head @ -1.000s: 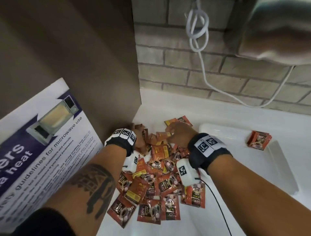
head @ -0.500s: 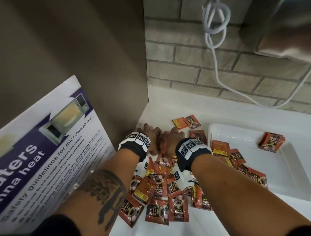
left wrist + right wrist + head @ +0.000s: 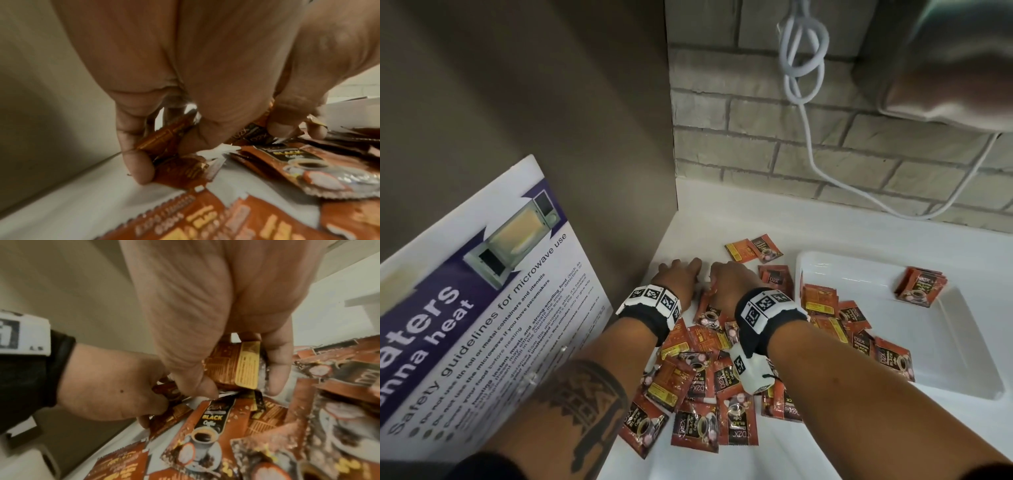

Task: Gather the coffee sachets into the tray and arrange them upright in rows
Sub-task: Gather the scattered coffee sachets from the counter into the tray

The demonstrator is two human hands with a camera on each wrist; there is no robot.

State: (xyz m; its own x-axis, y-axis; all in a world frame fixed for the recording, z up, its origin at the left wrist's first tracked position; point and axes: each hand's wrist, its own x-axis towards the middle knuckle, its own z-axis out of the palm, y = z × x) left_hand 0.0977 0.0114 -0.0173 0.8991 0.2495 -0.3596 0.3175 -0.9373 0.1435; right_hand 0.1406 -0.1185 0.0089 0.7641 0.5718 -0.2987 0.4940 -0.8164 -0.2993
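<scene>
- The left hand (image 3: 681, 275) is at the far end of the pile, by the brown wall. Its grip is curled round a few small red-orange foil coffee sachets (image 3: 164, 139).
- The right hand (image 3: 729, 284) is just beside it. Its grip pinches a little bunch of sachets (image 3: 236, 363) between thumb and fingers.
- Many more sachets (image 3: 709, 404) lie flat in a messy pile on the white counter (image 3: 722, 222), under both arms.
- Some spill over the edge of the shallow white plastic tray (image 3: 859, 270) on the right.
- A small stack (image 3: 921, 286) lies in the tray's far corner.
</scene>
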